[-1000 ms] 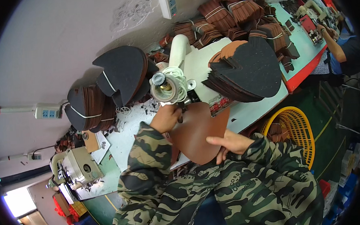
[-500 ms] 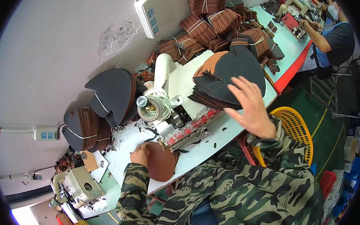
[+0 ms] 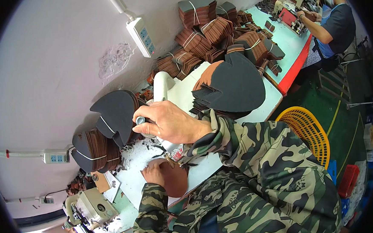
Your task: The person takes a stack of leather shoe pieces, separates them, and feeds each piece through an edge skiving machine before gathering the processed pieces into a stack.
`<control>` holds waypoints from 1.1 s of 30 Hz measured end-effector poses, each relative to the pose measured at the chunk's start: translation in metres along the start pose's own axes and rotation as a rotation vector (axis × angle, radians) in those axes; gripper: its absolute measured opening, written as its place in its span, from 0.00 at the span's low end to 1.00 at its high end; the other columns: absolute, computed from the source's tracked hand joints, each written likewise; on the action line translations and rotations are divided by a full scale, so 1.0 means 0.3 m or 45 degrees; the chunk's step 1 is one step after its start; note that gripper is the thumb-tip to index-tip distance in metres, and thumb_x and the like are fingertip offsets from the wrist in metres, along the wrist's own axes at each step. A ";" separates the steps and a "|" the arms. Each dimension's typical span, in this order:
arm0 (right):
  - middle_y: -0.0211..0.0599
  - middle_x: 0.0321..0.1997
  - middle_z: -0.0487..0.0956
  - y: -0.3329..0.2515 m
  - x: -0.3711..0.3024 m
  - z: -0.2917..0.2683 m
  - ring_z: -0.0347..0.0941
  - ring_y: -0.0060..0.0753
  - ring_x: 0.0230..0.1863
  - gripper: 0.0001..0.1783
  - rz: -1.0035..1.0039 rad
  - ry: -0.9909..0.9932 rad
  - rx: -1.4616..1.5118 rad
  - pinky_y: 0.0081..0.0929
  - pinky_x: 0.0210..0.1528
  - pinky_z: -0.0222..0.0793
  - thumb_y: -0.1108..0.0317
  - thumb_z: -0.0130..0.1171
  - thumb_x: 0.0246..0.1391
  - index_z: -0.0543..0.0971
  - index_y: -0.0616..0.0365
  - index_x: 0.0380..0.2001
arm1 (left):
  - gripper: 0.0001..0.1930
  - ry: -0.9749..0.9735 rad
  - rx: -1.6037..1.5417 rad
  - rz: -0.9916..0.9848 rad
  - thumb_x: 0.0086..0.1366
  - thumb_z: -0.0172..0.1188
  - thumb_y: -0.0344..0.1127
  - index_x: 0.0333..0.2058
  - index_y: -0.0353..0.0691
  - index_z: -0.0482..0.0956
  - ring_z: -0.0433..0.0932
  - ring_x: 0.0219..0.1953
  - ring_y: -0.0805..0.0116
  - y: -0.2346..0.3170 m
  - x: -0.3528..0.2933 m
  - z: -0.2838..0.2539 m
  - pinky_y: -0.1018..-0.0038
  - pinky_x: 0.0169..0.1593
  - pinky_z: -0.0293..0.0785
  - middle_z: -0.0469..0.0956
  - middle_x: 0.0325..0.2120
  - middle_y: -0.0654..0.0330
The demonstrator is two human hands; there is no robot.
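My right hand [image 3: 174,123] reaches across the cream machine [image 3: 162,84], thumb and forefinger closed round its silver-topped knob [image 3: 140,120]. The forearm hides much of the machine's front. My left hand [image 3: 154,174] is on the near left, gripping the edge of a rounded brown leather piece [image 3: 176,180] at the machine's working end; the fingertips are partly hidden. On the machine's right side lies a tall stack of dark notched leather pieces [image 3: 234,88], with one brown face showing.
Tied leather bundles [image 3: 207,34] line the wall, with more dark bundles [image 3: 116,114] left of the machine. A second machine [image 3: 91,207] stands at the far left. A yellow basket [image 3: 309,128] is on the floor at right. A co-worker [image 3: 332,26] sits at another machine.
My right hand has moved left from beside the dark stack to the machine's knob and closed on it. My left hand stays at the brown piece. The whole view has shifted slightly.
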State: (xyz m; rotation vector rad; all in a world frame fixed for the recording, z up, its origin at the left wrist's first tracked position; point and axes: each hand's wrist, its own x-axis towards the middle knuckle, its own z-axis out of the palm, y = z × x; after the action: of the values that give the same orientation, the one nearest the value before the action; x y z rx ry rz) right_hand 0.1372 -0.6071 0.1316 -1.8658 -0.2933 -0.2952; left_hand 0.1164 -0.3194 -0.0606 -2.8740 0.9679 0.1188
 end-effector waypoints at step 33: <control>0.41 0.45 0.78 -0.108 -0.499 -0.230 0.72 0.28 0.46 0.16 0.954 0.005 -0.209 0.30 0.54 0.65 0.67 0.47 0.62 0.74 0.67 0.46 | 0.10 -0.041 -0.920 -0.367 0.65 0.49 0.38 0.37 0.39 0.74 0.79 0.22 0.55 -0.019 0.262 -0.108 0.62 0.26 0.74 0.78 0.21 0.52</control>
State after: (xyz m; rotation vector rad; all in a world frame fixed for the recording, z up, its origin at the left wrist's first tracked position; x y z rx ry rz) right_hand -0.0181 -0.6711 0.1295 -1.9946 0.4475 0.1975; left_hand 0.1835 -0.3660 -0.0364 -3.6026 0.5658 0.5981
